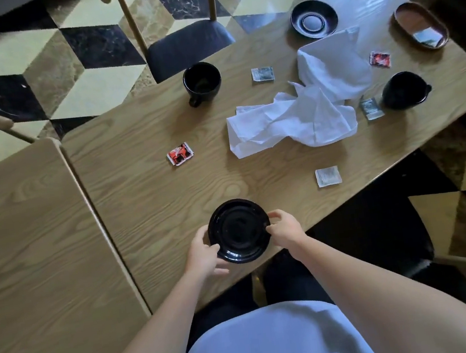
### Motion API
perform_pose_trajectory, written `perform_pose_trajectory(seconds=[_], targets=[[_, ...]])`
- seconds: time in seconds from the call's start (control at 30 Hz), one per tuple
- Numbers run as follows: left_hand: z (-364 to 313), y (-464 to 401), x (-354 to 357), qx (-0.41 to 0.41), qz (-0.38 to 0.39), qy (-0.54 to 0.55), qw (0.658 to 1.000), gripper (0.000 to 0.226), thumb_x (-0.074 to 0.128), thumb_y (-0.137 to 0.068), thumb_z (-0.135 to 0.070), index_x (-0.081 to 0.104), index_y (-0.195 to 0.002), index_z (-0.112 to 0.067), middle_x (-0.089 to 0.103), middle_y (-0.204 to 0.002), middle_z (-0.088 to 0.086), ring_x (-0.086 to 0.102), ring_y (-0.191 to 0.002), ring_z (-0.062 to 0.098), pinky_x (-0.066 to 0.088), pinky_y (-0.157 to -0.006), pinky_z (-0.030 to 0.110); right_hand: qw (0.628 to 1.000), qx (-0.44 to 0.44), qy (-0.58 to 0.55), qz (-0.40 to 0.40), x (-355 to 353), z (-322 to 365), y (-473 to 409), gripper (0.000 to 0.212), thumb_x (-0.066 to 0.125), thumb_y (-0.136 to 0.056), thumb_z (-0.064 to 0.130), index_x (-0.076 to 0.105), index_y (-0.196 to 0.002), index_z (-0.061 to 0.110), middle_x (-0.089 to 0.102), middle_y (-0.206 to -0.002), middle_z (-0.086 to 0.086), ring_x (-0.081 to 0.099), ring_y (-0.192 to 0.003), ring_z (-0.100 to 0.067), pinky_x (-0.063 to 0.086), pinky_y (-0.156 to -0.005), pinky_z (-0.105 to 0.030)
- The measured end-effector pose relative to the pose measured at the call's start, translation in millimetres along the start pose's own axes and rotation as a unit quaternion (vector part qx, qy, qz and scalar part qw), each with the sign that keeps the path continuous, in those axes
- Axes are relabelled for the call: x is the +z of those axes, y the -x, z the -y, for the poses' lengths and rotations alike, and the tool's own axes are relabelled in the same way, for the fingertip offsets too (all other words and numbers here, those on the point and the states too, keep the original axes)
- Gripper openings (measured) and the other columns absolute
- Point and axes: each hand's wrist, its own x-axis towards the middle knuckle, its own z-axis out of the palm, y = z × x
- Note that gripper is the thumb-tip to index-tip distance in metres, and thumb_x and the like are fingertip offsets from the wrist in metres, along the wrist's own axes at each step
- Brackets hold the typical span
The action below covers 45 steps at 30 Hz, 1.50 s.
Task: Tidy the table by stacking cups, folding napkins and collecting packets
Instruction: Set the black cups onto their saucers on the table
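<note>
We hold the black saucer (239, 230) at the near edge of the bench (145, 187) with both hands: the left hand (204, 253) curls round its left rim and the right hand (284, 230) pinches its right rim, so we judge the crockery step is in hand. The two cups (202, 81) (403, 91) stand well apart, a second saucer (313, 19) lies at the far side, the napkins (305, 108) are crumpled in the middle, and packets (179, 153) (328, 176) lie scattered. Next we should probably bring this saucer to the other crockery, which calls for a level carry and a firm grip on the rim.
</note>
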Motion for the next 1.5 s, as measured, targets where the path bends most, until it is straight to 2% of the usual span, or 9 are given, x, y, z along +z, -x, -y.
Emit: perform_pose_trajectory(seconds=[0.13, 0.27, 0.43, 0.73, 0.83, 1.07, 1.27, 1.4, 1.5], targets=[[-9.3, 0.0, 0.4, 0.001, 0.001, -0.012, 1.000, 0.053, 0.043, -0.097, 0.005, 0.046, -0.127, -0.038, 0.068, -0.101, 0.016, 0.076, -0.065, 0.031, 0.061, -0.052, 0.043, 1.000, -0.012, -0.001, 0.008, -1.9, -6.5, -9.0, 0.036, 0.054, -0.094, 0.009, 0.062, -0.128, 0.018, 0.068, -0.118, -0.003, 0.065, -0.106, -0.024, 0.056, -0.093, -0.041], [-17.4, 9.3, 6.8, 0.021, 0.000, -0.030, 0.999, 0.051, 0.046, -0.097, 0.003, 0.045, -0.127, -0.039, 0.066, -0.104, 0.017, 0.076, -0.065, 0.028, 0.061, -0.051, 0.044, 0.999, -0.038, 0.013, 0.001, -10.8, -13.6, -15.1, 0.033, 0.056, -0.093, 0.006, 0.065, -0.123, 0.017, 0.066, -0.114, 0.001, 0.061, -0.101, -0.017, 0.052, -0.084, -0.032], [-47.6, 13.1, 47.5, 0.039, 0.009, -0.048, 0.998, 0.057, 0.048, -0.097, 0.003, 0.043, -0.142, -0.030, 0.063, -0.106, 0.021, 0.076, -0.068, 0.030, 0.059, -0.049, 0.039, 0.997, -0.029, -0.069, 0.005, -56.9, -30.5, -24.7, 0.037, 0.056, -0.091, 0.004, 0.064, -0.125, 0.015, 0.066, -0.122, -0.004, 0.065, -0.110, -0.024, 0.056, -0.094, -0.047], [-118.5, 16.0, 175.6, 0.062, 0.080, -0.098, 0.990, 0.056, 0.050, -0.097, 0.001, 0.046, -0.137, -0.037, 0.064, -0.105, 0.016, 0.076, -0.067, 0.027, 0.058, -0.047, 0.036, 0.986, -0.018, -0.150, -0.064, -191.8, -70.4, -41.2, 0.027, 0.059, -0.092, 0.005, 0.069, -0.111, 0.020, 0.071, -0.103, -0.008, 0.071, -0.094, -0.026, 0.061, -0.084, -0.046], [-138.9, 16.7, 218.7, 0.061, 0.092, -0.114, 0.987, 0.054, 0.050, -0.097, 0.001, 0.050, -0.133, -0.040, 0.066, -0.104, 0.014, 0.076, -0.068, 0.027, 0.058, -0.047, 0.035, 0.979, -0.006, -0.184, -0.084, -231.0, -82.3, -43.6, 0.027, 0.058, -0.093, 0.003, 0.068, -0.102, 0.026, 0.071, -0.101, -0.008, 0.071, -0.091, -0.025, 0.061, -0.071, -0.034], [-181.4, 11.6, 289.8, 0.085, 0.101, -0.156, 0.979, 0.054, 0.052, -0.096, 0.001, 0.050, -0.133, -0.038, 0.067, -0.097, 0.007, 0.075, -0.061, 0.023, 0.057, -0.044, 0.031, 0.968, 0.010, -0.218, -0.125, -292.0, -95.6, -72.8, 0.032, 0.056, -0.094, 0.002, 0.068, -0.120, 0.018, 0.070, -0.106, -0.008, 0.069, -0.089, -0.021, 0.060, -0.073, -0.032], [-202.4, 4.7, 306.3, 0.104, 0.087, -0.156, 0.979, 0.057, 0.047, -0.091, 0.014, 0.061, -0.092, -0.042, 0.061, -0.096, -0.019, 0.070, -0.065, 0.027, 0.055, -0.043, 0.029, 0.967, 0.012, -0.226, -0.118, -307.0, -87.8, -95.5, 0.031, 0.056, -0.095, 0.004, 0.068, -0.117, 0.021, 0.069, -0.106, -0.004, 0.070, -0.092, -0.022, 0.061, -0.077, -0.035], [-207.8, -5.2, 305.4, 0.105, 0.067, -0.186, 0.975, 0.056, 0.046, -0.090, 0.007, 0.056, -0.099, -0.048, 0.069, -0.098, 0.011, 0.069, -0.055, 0.022, 0.060, -0.048, 0.040, 0.970, -0.005, -0.222, -0.101, -309.6, -81.6, -101.3, 0.030, 0.056, -0.096, 0.005, 0.064, -0.115, 0.026, 0.069, -0.105, 0.000, 0.070, -0.093, -0.019, 0.057, -0.066, -0.024], [-206.6, -11.9, 303.2, 0.097, 0.057, -0.182, 0.977, 0.052, 0.047, -0.092, 0.003, 0.057, -0.110, -0.045, 0.070, -0.094, 0.015, 0.069, -0.050, 0.023, 0.061, -0.048, 0.043, 0.972, -0.016, -0.219, -0.089, -308.7, -78.1, -103.9, 0.030, 0.056, -0.096, 0.004, 0.063, -0.114, 0.028, 0.068, -0.108, 0.000, 0.069, -0.097, -0.019, 0.057, -0.070, -0.025]])
